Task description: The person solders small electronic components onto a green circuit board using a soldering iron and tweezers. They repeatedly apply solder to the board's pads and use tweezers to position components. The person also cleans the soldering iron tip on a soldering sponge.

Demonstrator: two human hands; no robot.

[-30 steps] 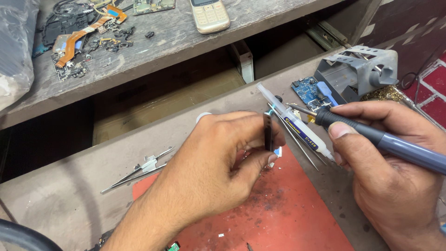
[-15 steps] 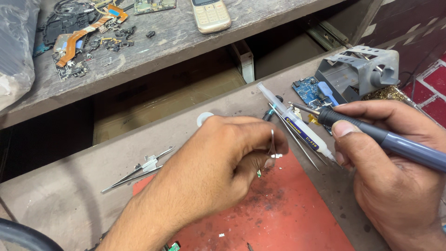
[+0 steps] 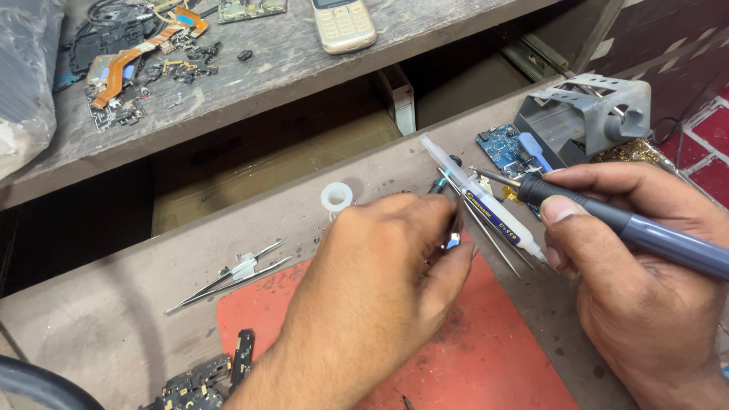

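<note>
At the far left of the workbench [image 3: 91, 334], a pair of spare tweezers [image 3: 228, 275] has been laid flat beside the red mat [image 3: 486, 357], parked within reach but clear of the working spot, and small black circuit parts [image 3: 199, 380] are kept at the mat's near corner. A white ring [image 3: 336, 196] lies just behind the left hand [image 3: 380, 281]. That hand is arched over the mat with the wrist low and the knuckles turned toward the camera; thumb and fingers are pinched together on a small metallic part [image 3: 453, 240], presumably so that it is steadied above the heat-safe mat, though what kind of part it is cannot be told. Across the mat's far edge a clear syringe [image 3: 486, 205] with a dark label is laid aslant, its tip pointing away, near thin metal tweezers [image 3: 493, 243]. The right hand [image 3: 645, 288] is closed in a pen grip around a grey-handled soldering iron [image 3: 607, 216], whose tip is angled toward the pinched part, the thumb pressed along the black collar for control. Behind it a blue circuit board [image 3: 505, 148] and a grey metal iron stand [image 3: 585, 114] are placed.
</note>
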